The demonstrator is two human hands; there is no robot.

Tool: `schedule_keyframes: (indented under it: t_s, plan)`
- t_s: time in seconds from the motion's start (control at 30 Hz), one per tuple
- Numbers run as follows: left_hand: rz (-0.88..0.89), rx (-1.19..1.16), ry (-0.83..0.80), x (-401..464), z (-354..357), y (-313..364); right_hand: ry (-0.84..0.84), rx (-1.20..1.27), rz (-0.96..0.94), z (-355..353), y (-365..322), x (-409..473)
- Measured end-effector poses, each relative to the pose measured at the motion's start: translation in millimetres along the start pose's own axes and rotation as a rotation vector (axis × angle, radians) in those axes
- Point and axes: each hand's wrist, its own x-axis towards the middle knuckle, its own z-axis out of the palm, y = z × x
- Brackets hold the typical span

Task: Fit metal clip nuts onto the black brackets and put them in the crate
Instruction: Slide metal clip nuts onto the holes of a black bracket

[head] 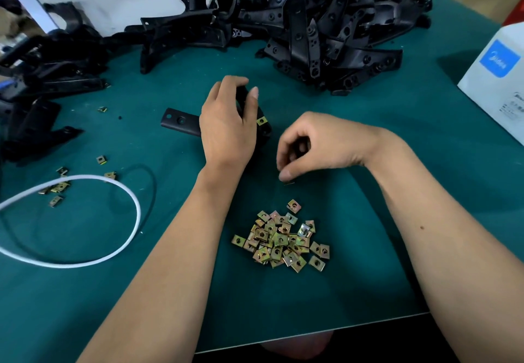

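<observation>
At the far left of the green bench [368,147], a dark heap of black brackets [37,78] is lying, partly blurred. In front of it, a white cord [136,206] is making a loop on the surface, and a few loose clip nuts [58,188] are scattered near and inside this loop.

Toward the middle, the left hand [226,124] is lying over one black bracket [181,121]; its fingers and thumb are curling around the upright part, so this grip is holding the bracket. One flat end of the bracket is sticking out to the left of the hand, and a clip nut [262,120] is already sitting on the part just beside the thumb.

Nearer to the person, a pile of brass-coloured clip nuts [283,242] is resting on the bench between the two forearms.

Just right of the bracket, the right hand [314,144] is hovering above the pile, fingers curled, the fingertips pinching a small clip nut [289,183], only its edge showing.

Behind, a large pile of black brackets [334,27] is leaning against the wall. At the far right, a white box [496,78] is standing.
</observation>
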Motion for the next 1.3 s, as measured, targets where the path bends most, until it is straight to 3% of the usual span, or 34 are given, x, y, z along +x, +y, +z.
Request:
schedule_keyframes:
  t_s: [0.2,0.43,0.6,0.93,1.1,1.3]
  plan:
    - [-0.001,-0.011,-0.064,1,3,-4,-0.015,-0.054,0.016,3,0,3]
    - [0.03,-0.024,-0.097,2,5,-7,0.146,0.08,0.034,1,7,6]
    - [0.026,-0.032,-0.109,2,6,-9,0.283,0.085,0.046,1,14,9]
    - [-0.003,-0.115,-0.161,-1,9,-10,0.718,0.493,0.033,8,15,14]
    - [0.043,-0.147,-0.173,-2,9,-6,0.744,0.76,0.076,12,12,16]
    - [0.101,-0.147,-0.17,-2,9,-3,0.704,0.814,0.104,16,8,18]
